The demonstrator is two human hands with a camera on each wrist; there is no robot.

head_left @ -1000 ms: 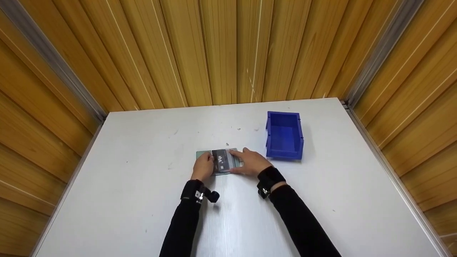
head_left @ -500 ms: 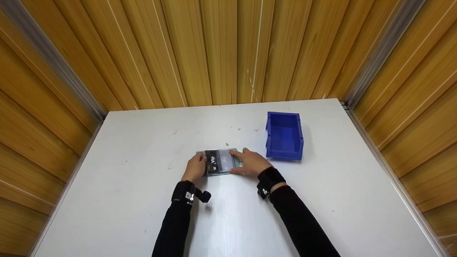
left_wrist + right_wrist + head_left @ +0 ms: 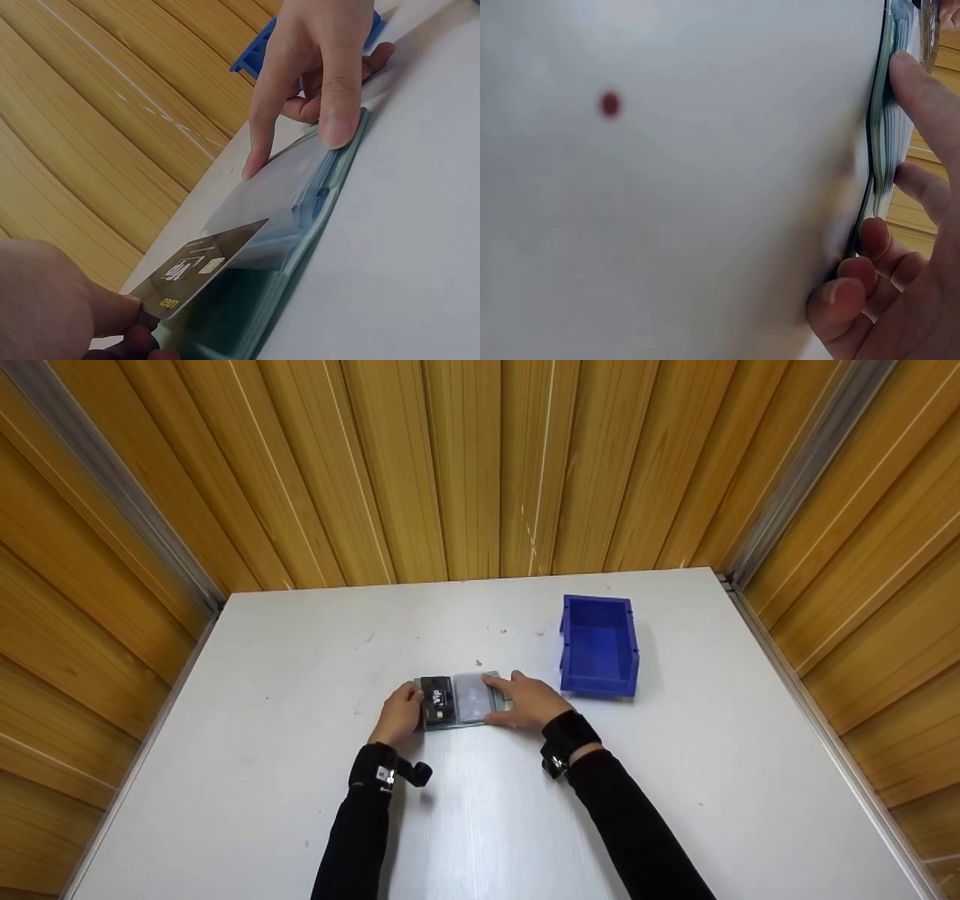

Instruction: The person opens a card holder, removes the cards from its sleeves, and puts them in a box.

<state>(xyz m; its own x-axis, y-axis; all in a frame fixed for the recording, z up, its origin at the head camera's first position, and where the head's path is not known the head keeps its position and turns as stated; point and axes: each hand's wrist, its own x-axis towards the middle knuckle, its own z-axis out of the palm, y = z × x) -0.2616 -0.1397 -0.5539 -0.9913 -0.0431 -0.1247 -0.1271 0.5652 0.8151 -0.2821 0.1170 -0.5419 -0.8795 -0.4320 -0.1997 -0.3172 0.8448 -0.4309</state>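
A card holder (image 3: 474, 699) with a green cover and clear sleeves (image 3: 266, 187) lies spread on the white table. A black bank-style card (image 3: 202, 268) printed "Vip", with a gold chip, is pinched at its left end by my left hand (image 3: 397, 714). Tilted above the green cover, the card has its right end close to the sleeves' edge. My right hand (image 3: 534, 701) rests at the holder's right side, thumb and index finger spread and pressing on the sleeves. Its other fingers (image 3: 857, 274) are curled by the holder's edge.
A blue plastic bin (image 3: 598, 649) stands behind and right of the right hand, with nothing seen inside. Wood-patterned panels (image 3: 465, 472) wall in the white table (image 3: 300, 765) at the back and both sides. Small marks dot the tabletop.
My left hand has moved left, drawing the black card leftward across the holder and uncovering more of the clear sleeves. The right hand stays in place.
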